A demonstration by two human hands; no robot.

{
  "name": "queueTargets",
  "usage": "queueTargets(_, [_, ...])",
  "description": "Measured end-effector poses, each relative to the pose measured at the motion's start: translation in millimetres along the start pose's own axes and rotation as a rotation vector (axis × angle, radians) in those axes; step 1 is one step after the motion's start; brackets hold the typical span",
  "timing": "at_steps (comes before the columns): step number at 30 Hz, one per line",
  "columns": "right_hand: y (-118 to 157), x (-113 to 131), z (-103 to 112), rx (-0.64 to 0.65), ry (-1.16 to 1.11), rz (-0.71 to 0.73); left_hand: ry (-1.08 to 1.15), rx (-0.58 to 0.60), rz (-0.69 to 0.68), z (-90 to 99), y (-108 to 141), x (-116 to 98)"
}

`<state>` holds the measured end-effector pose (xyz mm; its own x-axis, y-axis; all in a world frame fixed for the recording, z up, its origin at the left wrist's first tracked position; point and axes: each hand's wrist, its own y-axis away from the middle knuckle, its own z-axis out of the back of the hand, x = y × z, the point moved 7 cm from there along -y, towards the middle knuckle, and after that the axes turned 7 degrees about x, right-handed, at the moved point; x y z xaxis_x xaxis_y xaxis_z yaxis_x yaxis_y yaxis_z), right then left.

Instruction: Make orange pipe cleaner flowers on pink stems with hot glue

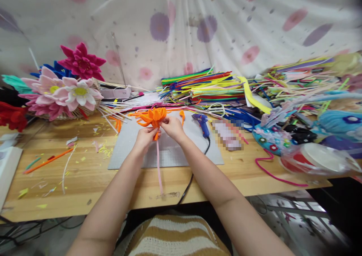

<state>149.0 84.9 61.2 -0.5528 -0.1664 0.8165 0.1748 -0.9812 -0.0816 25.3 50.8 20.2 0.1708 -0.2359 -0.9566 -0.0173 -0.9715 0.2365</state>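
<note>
An orange pipe-cleaner flower is held up between my two hands over a grey mat. My left hand is closed around the base of the flower, near its stem. From there a pale pink stem hangs down toward the table. My right hand pinches the right side of the flower just under its petals. A loose orange petal piece lies on the mat beyond my right hand. To the right rests a blue glue gun with a black cord.
Finished fabric-like flowers stand at the left back. Bundles of coloured pipe cleaners line the back, with scissors before them. An orange stick and scraps lie left. A plastic-wrapped tub sits near the right edge.
</note>
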Motion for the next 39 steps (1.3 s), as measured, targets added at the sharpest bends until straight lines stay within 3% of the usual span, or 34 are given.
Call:
queueTargets(4, [-8,-5,-4,0.083,-0.016,-0.022,-0.009,-0.003,0.030,2.2,1,1])
queueTargets(9, [-13,-21,-20,0.237,-0.348,-0.130,0.046,0.018,0.104,0.8,4,5])
queueTargets(15, [-5,-26,-25,0.111,-0.506,-0.120,0.219,0.077,0.111,-5.7,-1,7])
queueTargets(19, [4,-29,-19,-0.018,-0.387,-0.043,0.292,0.000,0.074,1.0,-8,11])
queueTargets(23, [9,-29,-33,0.138,-0.295,-0.006,0.285,-0.083,0.017,8.8,-14,14])
queueTargets(27, [9,-31,-45,0.207,-0.309,-0.068,0.282,-0.059,-0.012,4.6,-16,17])
queueTargets(32, [11,-28,-58,0.327,-0.592,-0.155,0.340,0.072,0.028,-10.1,-16,18])
queueTargets(39, [23,-25,-58,0.516,-0.919,-0.134,0.520,0.211,0.096,-14.5,-15,16])
